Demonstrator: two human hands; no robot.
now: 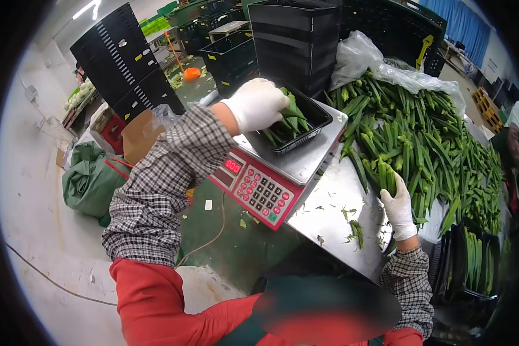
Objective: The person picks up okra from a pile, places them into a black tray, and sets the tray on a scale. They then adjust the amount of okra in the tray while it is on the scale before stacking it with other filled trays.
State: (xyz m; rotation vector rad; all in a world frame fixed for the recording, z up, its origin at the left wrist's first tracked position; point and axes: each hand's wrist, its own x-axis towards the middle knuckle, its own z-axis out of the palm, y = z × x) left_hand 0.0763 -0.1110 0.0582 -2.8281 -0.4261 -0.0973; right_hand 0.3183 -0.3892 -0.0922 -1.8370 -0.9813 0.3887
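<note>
Over the black tray [313,134] is my left hand [256,105] in a white glove, its fingers closed on green okra pods [294,113]. More pods lie inside the tray, partly hidden by the hand. The tray rests on the metal plate of a red scale [293,188], whose display shows zeros. My right hand [399,210], also gloved, grips a few okra pods [386,173] upright at the near edge of the big okra pile [432,135].
Stacked black trays [294,43] stand behind the scale. Clear plastic [360,57] borders the pile. Another okra-filled tray [474,295] sits at lower right. Small scraps [356,233] litter the metal table [328,213]. A person [510,144] is at the far right.
</note>
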